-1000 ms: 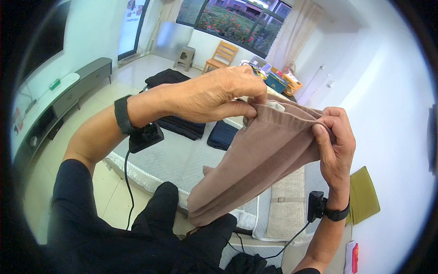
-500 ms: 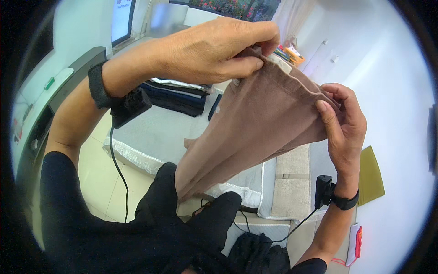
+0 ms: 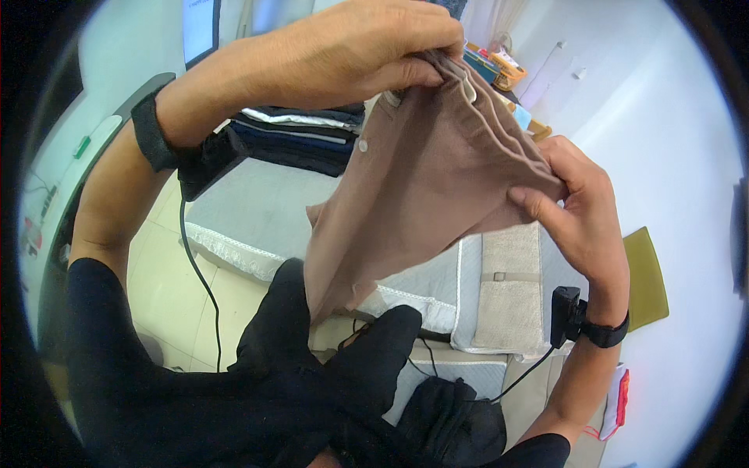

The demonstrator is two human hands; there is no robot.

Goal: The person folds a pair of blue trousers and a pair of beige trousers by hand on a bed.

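Brown garment [image 3: 421, 156]: centre of the frame, where we see it hang spread, narrowing toward lower centre, with a pale button [image 3: 363, 146] on its left part.
Left hand [image 3: 367, 47]: top middle; we find thumb and fingers pinched together on the garment's upper edge.
Right hand [image 3: 581, 203]: right of centre; we see it half curled, thumb against the near face, gripping the edge's other end.
Folded clothes [image 3: 300, 140]: stacked, upper left of centre.
Olive-green panel [image 3: 647, 281]: right side.
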